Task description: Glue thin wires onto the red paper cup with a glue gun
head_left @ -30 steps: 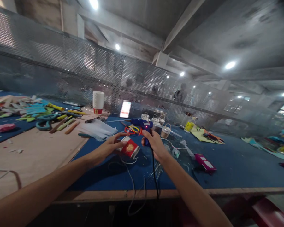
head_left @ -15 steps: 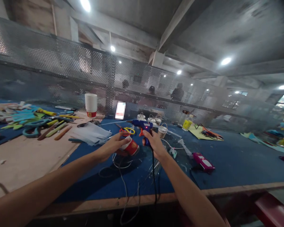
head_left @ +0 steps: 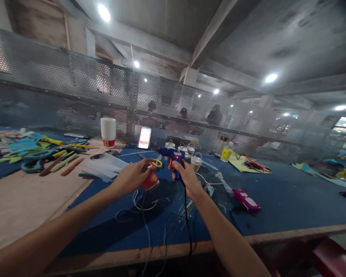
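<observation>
Perforated metal mesh (head_left: 75,92) runs behind a long worktop (head_left: 276,200) covered in blue felt, with a bare brown board (head_left: 25,196) laid on its left part and concrete beams overhead. People stand as dim shapes beyond the mesh.

At the middle of the worktop, the left hand (head_left: 131,176) is closed around a red paper cup (head_left: 150,181), thumb on top and fingers curled over its side, holding it tilted just above the felt. The right hand (head_left: 187,177) grips the handle of a blue hot glue gun (head_left: 170,154), whose small red light glows; its nozzle points left, above and just behind the cup. The two hands are close together, the cup just left of the gun's handle. A black cord (head_left: 187,227) drops from the gun towards the near edge, beside loose white wires (head_left: 141,204).

Behind the gun stand small jars with wire handles (head_left: 194,161) and yellow-handled scissors (head_left: 157,163). A stack of white paper cups (head_left: 108,131) stands further left, near coloured foam pieces and sticks (head_left: 31,150). A pink object (head_left: 246,200) lies to the right.
</observation>
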A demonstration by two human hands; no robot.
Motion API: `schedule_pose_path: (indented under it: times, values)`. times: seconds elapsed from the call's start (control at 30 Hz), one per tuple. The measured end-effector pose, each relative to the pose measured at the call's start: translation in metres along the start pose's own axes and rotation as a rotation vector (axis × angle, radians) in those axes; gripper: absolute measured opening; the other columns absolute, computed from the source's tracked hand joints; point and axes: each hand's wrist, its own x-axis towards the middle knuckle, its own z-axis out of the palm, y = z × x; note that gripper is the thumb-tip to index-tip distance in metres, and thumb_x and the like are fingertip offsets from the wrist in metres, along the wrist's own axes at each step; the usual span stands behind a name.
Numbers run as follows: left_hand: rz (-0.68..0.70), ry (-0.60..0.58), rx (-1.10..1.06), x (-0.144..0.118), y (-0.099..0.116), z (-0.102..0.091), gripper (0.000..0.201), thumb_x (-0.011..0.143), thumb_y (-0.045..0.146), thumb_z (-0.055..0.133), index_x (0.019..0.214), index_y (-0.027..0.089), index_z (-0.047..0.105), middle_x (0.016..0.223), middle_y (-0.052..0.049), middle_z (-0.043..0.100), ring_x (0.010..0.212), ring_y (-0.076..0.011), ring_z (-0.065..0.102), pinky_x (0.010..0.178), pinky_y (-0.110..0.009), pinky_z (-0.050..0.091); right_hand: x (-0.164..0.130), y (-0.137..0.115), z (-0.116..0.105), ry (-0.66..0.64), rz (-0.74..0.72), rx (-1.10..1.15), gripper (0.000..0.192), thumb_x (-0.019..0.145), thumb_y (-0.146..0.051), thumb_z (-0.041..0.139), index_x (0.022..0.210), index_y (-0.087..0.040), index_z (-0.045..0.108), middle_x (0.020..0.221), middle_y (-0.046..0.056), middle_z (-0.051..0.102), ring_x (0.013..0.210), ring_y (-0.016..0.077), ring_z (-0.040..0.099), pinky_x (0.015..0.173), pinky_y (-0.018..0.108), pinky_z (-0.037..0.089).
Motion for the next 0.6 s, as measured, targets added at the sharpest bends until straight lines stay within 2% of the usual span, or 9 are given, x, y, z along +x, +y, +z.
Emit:
schedule_pose_path:
  times: [0.1,0.27,0.37,0.47,0.6]
  values:
    - [-0.03,0.043,0.091,-0.001,-0.004,-0.004,0.047,0.098,0.042,0.036,0.13,0.019,0.062,0.085,-0.011,0.076,0.078,-0.0307,0.071,0.063,-0.033,0.041,0.0,0.0,0.001,0.012,0.017,0.001,0.034,0.081,-0.047,0.075,0.09,-0.015,0.065,0.08,0.002,0.069,0.051,0.0081,0.054,0.048,0.021,0.045]
    - [0.027,0.132,0.043,0.0,-0.012,-0.005,0.038,0.094,0.046,0.05,0.116,0.021,0.069,0.105,-0.011,0.076,0.087,-0.0289,0.07,0.072,-0.035,0.046,0.0,0.004,0.0,-0.002,0.003,-0.018,0.032,0.084,-0.046,0.072,0.09,-0.015,0.065,0.082,0.003,0.069,0.052,0.0078,0.054,0.049,0.021,0.044]
    - [0.074,0.195,0.005,0.001,-0.018,-0.005,0.037,0.092,0.047,0.054,0.108,0.02,0.073,0.114,-0.013,0.073,0.096,-0.0307,0.069,0.079,-0.038,0.049,-0.001,0.006,0.0,-0.013,0.009,-0.006,0.032,0.085,-0.046,0.072,0.091,-0.016,0.065,0.083,0.002,0.068,0.053,0.0078,0.054,0.049,0.021,0.044]
    - [0.094,0.243,-0.202,0.002,-0.019,-0.004,0.035,0.085,0.048,0.064,0.104,0.022,0.076,0.118,-0.012,0.073,0.112,-0.0325,0.064,0.091,-0.041,0.049,-0.001,0.008,0.0,-0.013,0.022,0.001,0.033,0.084,-0.047,0.072,0.092,-0.016,0.065,0.083,0.002,0.068,0.053,0.008,0.054,0.049,0.021,0.044]
    - [-0.004,0.1,-0.688,0.0,-0.009,0.0,0.044,0.077,0.047,0.076,0.113,0.022,0.075,0.117,-0.009,0.076,0.109,-0.0311,0.068,0.096,-0.043,0.049,-0.001,0.011,0.001,-0.015,0.026,-0.024,0.035,0.083,-0.049,0.073,0.092,-0.016,0.065,0.083,0.002,0.069,0.052,0.008,0.054,0.048,0.021,0.043]
